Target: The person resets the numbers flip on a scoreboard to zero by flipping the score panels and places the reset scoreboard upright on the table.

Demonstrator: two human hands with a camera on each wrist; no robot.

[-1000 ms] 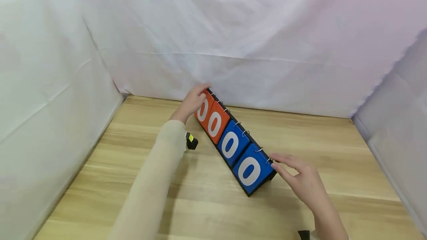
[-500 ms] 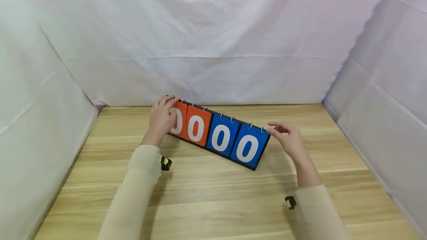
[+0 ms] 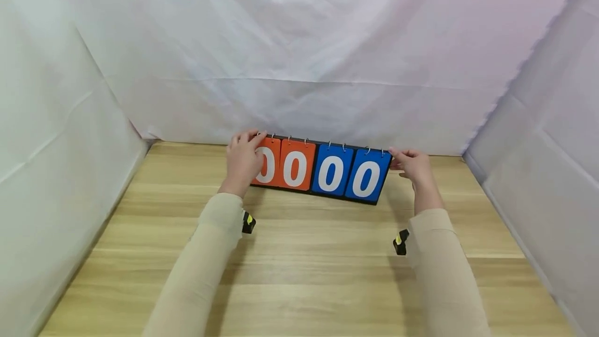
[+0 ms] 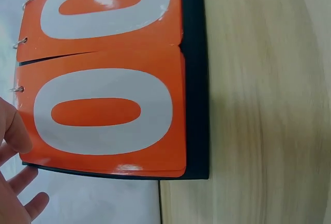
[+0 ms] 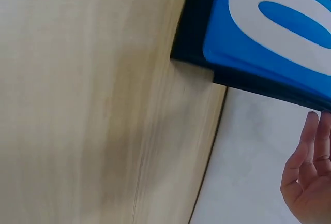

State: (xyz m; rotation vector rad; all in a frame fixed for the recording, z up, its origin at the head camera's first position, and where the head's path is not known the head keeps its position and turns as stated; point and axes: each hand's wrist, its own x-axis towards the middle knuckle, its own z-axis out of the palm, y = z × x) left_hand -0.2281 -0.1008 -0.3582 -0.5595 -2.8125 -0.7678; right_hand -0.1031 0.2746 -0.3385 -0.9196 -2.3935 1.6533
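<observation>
A tabletop flip scoreboard [image 3: 323, 168] stands near the back of the table, its face tilted back. Two orange cards [image 4: 103, 151] are on its left half and two blue cards [image 5: 220, 43] on its right, each with a white 0 and hung on metal rings. My left hand [image 3: 242, 163] holds the top left corner, thumb in front and fingers past the edge, partly covering the outer orange card. At the top right corner, my right hand [image 3: 415, 168] pinches the board's edge, with the other fingers loosely bent beyond the side.
White cloth [image 3: 299, 51] hangs behind the wooden table [image 3: 323, 264] and along both sides. The back cloth is close behind the scoreboard. A small black and yellow device [image 3: 249, 222] sits at the left wrist, and another device [image 3: 400, 242] at the right.
The scoreboard has turned from a steep diagonal to nearly level with the back edge, its right end swinging away from me. The right hand moved back with it; the left stayed at its corner.
</observation>
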